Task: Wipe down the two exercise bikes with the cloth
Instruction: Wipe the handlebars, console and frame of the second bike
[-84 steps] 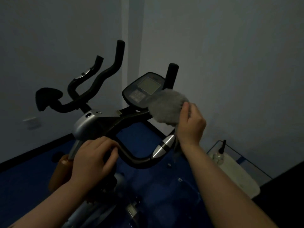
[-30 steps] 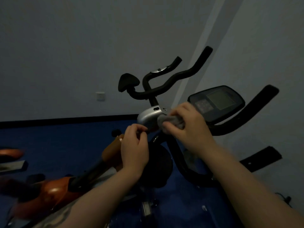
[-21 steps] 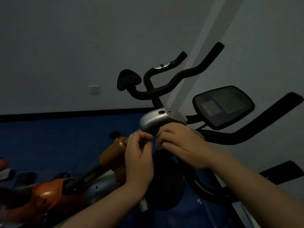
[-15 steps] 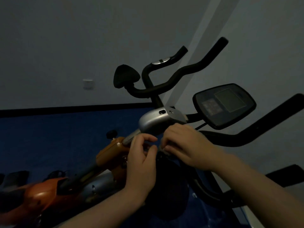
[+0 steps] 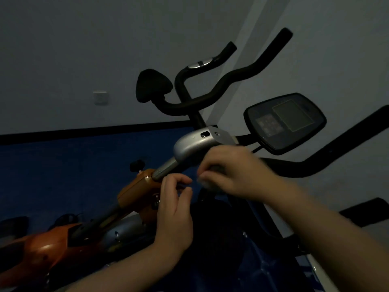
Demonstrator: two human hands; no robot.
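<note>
An exercise bike with an orange frame (image 5: 134, 192) has a silver stem housing (image 5: 189, 146) and black handlebars (image 5: 212, 98) above it. To the right, a black console (image 5: 286, 121) sits over another black handlebar (image 5: 328, 159). My right hand (image 5: 233, 173) is closed over the grey cloth (image 5: 207, 184) just under the silver housing; only a blurred edge of the cloth shows below my fingers. My left hand (image 5: 174, 209) is beside it, fingers curled and pinched next to the metal post (image 5: 164, 168). Whether the left hand holds anything is not visible.
The room is dim. Grey walls meet in a corner behind the bikes, with a wall socket (image 5: 100, 98) at the left. The floor (image 5: 63, 165) is blue with a black skirting. A black knob (image 5: 137, 165) sticks up from the orange frame.
My right hand with the cloth moved from the console down to the silver housing and under it. My left hand rose to the post. The view swung left and lower.
</note>
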